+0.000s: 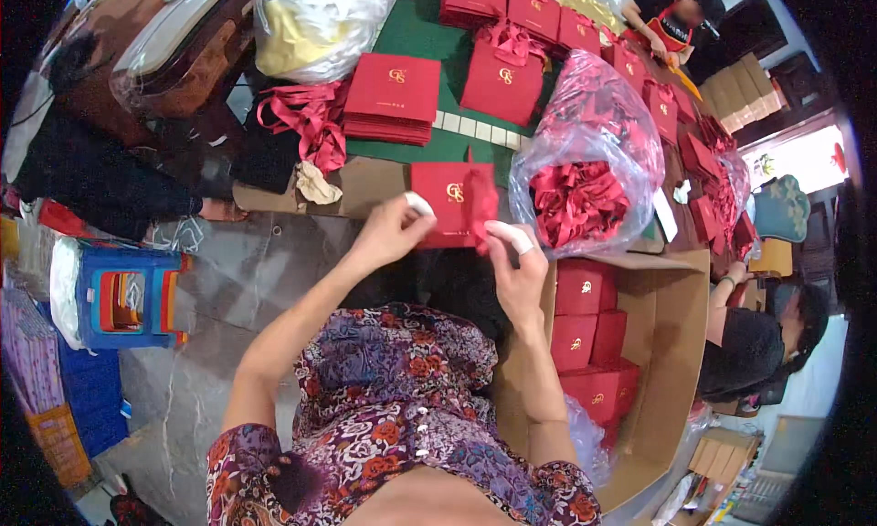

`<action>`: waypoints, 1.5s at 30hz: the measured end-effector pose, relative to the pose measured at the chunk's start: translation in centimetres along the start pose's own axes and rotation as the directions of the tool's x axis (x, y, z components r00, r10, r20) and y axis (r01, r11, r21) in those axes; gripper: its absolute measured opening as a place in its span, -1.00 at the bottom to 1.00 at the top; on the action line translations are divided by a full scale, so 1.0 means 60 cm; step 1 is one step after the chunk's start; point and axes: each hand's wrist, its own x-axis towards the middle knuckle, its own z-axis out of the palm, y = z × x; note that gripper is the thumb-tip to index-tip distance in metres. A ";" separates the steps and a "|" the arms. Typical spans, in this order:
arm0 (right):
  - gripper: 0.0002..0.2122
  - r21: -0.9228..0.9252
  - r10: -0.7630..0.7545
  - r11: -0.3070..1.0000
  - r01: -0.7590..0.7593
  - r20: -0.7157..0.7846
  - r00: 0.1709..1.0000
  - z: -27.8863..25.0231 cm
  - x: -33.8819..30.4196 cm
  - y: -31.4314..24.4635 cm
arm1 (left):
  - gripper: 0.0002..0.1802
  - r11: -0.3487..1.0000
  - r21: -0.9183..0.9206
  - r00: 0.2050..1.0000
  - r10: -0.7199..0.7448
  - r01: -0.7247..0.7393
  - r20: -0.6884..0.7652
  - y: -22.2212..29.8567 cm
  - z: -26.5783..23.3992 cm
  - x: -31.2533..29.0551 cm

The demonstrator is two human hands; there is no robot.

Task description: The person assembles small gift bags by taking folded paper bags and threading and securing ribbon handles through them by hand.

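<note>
Red bag [437, 181] is held upright at the near edge of the green tabletop [411, 28], between both hands. Its red ribbon [482, 195] is pinched by the thumb and forefinger of the right hand [519, 263]. The left hand [393, 234] is placed at the bag's left edge; whether anything is gripped there cannot be made out.
</note>
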 end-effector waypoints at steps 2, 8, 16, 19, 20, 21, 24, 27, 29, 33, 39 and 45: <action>-0.81 -0.014 0.010 1.000 -0.010 0.010 1.000 0.005 0.027 -0.001 | -0.72 0.962 0.202 0.940 0.233 -0.185 -0.251 -0.007 -0.017 0.026; -0.85 0.003 0.142 0.990 -0.143 0.102 0.985 0.079 0.092 0.076 | -0.43 0.811 0.574 0.961 0.238 -0.119 -0.138 0.005 -0.032 0.083; -0.88 -0.152 0.158 0.979 -0.134 0.156 0.975 0.116 0.120 0.128 | -0.48 0.779 0.602 0.955 0.283 -0.176 -0.086 -0.008 -0.018 0.101; -0.88 -0.124 0.212 0.973 -0.194 0.146 0.966 0.114 0.111 0.139 | -0.56 0.740 0.636 0.924 0.368 -0.220 -0.108 0.002 -0.016 0.099; -0.88 -0.099 0.222 0.973 -0.210 0.130 0.966 0.116 0.111 0.143 | -0.55 0.779 0.589 0.943 0.322 -0.213 -0.084 0.004 -0.018 0.096; -0.88 -0.098 0.227 0.972 -0.215 0.132 0.965 0.117 0.111 0.144 | -0.54 0.816 0.542 0.959 0.277 -0.203 -0.058 0.005 -0.019 0.096; -0.89 -0.061 0.295 0.955 -0.290 0.120 0.948 0.111 0.109 0.145 | -0.59 0.790 0.565 0.946 0.319 -0.237 -0.049 0.011 -0.015 0.101; -0.89 -0.037 0.277 0.961 -0.275 0.108 0.955 0.108 0.104 0.152 | -0.63 0.734 0.623 0.926 0.376 -0.272 -0.038 0.019 -0.002 0.108; -0.89 -0.039 0.270 0.963 -0.268 0.068 0.960 0.111 0.104 0.149 | -0.68 0.734 0.626 0.939 0.344 -0.262 -0.011 0.023 -0.001 0.112; -0.89 -0.023 0.340 0.940 -0.340 0.084 0.936 0.114 0.099 0.150 | -0.78 0.810 0.564 0.981 0.195 -0.162 0.002 0.023 -0.019 0.121; -0.88 -0.118 0.153 0.983 -0.140 0.108 0.982 0.107 0.107 0.133 | -0.86 0.973 0.221 0.998 0.060 -0.059 0.001 0.016 -0.022 0.133; -0.88 -0.130 0.183 0.977 -0.171 0.093 0.979 0.112 0.110 0.114 | -0.85 0.986 0.149 0.993 -0.092 0.080 0.071 0.014 -0.028 0.131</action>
